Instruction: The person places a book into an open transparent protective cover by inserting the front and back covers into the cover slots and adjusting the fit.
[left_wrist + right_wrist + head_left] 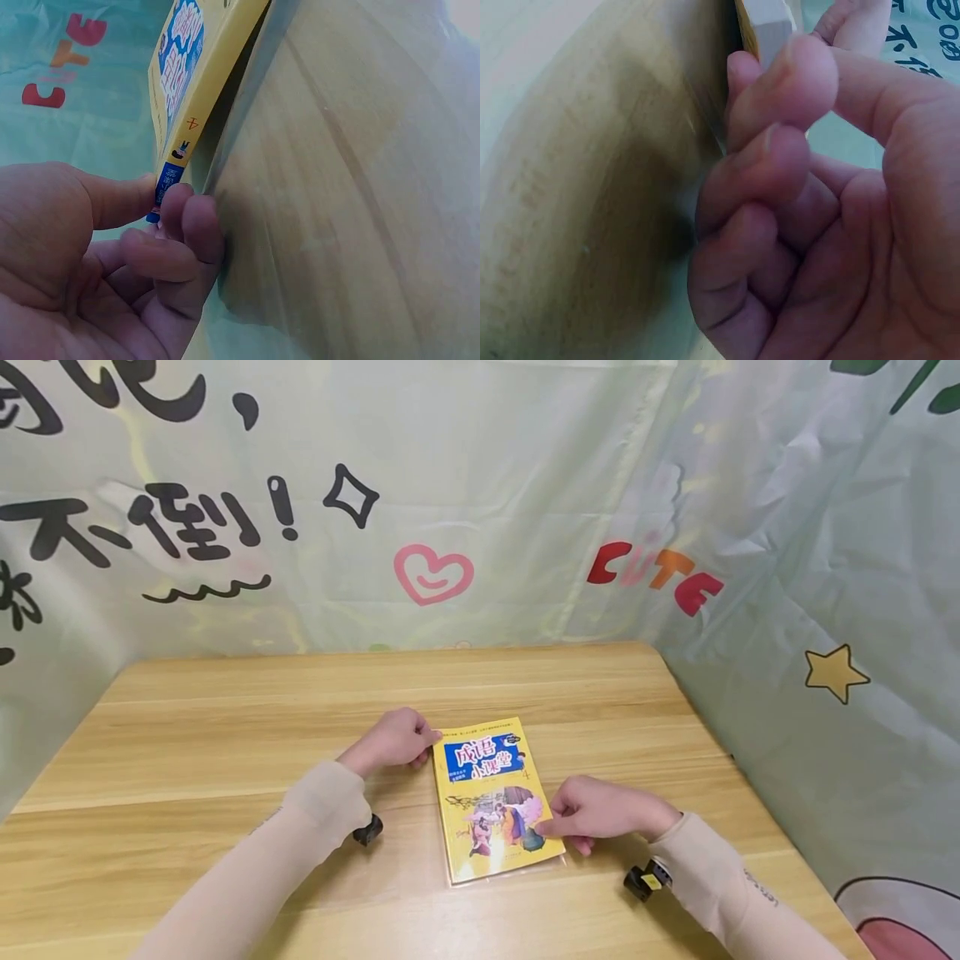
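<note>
A yellow book (495, 802) with a blue title panel and a picture of robed figures lies face up over the middle of the table. My left hand (397, 739) pinches its upper left corner; the left wrist view shows the thumb on the cover side and curled fingers by the spine (193, 112). A dark gap shows beneath the book there. My right hand (600, 810) grips the lower right edge, thumb on the cover and the other fingers curled below. From the right wrist, only a bit of the page edges (772, 26) shows past the fingers.
The wooden table (225, 735) spreads around the book on all sides. Behind it and to the right hangs a pale green printed cloth (510, 485). A thin clear edge (510, 875) shows along the book's bottom; what it belongs to, I cannot tell.
</note>
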A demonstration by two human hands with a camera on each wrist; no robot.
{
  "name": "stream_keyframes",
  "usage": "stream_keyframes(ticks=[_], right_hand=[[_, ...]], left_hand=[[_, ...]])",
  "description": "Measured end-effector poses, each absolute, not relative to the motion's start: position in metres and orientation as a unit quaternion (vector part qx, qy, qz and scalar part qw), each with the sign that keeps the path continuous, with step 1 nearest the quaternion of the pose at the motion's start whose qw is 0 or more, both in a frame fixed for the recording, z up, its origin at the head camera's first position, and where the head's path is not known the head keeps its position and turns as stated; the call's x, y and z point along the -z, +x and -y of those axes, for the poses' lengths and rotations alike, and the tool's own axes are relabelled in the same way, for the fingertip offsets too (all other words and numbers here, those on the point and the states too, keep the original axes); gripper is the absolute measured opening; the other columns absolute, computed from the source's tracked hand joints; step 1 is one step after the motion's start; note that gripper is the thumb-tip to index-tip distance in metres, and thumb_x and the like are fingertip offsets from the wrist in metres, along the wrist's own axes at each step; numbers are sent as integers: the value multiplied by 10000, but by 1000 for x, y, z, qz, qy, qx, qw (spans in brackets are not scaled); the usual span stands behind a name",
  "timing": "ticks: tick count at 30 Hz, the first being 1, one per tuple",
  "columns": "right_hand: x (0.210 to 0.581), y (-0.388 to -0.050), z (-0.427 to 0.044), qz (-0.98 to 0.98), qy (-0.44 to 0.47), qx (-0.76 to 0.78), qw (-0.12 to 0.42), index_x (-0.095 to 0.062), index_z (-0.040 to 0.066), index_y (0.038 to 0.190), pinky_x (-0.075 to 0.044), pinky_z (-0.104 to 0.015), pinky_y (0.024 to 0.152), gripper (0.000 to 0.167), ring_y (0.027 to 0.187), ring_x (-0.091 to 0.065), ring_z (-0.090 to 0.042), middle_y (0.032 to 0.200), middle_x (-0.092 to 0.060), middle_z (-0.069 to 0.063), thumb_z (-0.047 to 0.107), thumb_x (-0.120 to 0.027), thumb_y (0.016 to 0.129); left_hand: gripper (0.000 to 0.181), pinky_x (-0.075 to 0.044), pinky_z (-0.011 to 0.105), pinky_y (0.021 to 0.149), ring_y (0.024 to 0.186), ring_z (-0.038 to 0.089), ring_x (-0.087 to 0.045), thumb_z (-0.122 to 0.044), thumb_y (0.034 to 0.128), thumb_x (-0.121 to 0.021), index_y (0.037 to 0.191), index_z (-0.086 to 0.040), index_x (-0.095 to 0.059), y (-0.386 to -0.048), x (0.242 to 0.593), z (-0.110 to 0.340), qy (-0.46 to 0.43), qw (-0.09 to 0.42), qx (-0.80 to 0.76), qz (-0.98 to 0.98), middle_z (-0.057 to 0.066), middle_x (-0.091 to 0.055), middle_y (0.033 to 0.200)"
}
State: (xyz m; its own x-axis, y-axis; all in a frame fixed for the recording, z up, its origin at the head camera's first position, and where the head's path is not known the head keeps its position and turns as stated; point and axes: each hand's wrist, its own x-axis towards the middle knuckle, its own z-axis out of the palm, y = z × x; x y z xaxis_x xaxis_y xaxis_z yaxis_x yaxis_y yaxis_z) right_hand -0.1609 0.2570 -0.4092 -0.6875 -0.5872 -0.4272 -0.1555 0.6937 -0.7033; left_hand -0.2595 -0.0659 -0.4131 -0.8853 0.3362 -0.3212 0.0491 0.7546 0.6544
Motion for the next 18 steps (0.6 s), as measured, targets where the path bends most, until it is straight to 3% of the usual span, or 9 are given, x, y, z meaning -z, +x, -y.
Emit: stream_keyframes(ticks=[8, 18], right_hand=[[410, -162, -257, -854, -219, 331, 336, -690, 105, 691, -452, -190, 566, 429, 475, -525, -77, 521, -596, 93, 367, -702, 1030], [409, -160, -258, -843, -231, 340, 347, -709, 102, 722, -435, -158, 525, 381, 506, -584, -97, 584, -707, 19, 324, -719, 1030]], left_hand=[[378, -365, 257, 592, 573, 139, -459, -313, 1113, -603, 811, -96, -674, -260, 417, 65, 106, 211, -329, -914, 6, -606, 647], [349, -391, 278, 634, 651, 158, -492, -345, 1110, -597, 851, -117, -651, -257, 421, 62, 131, 183, -303, -926, -8, -532, 699]])
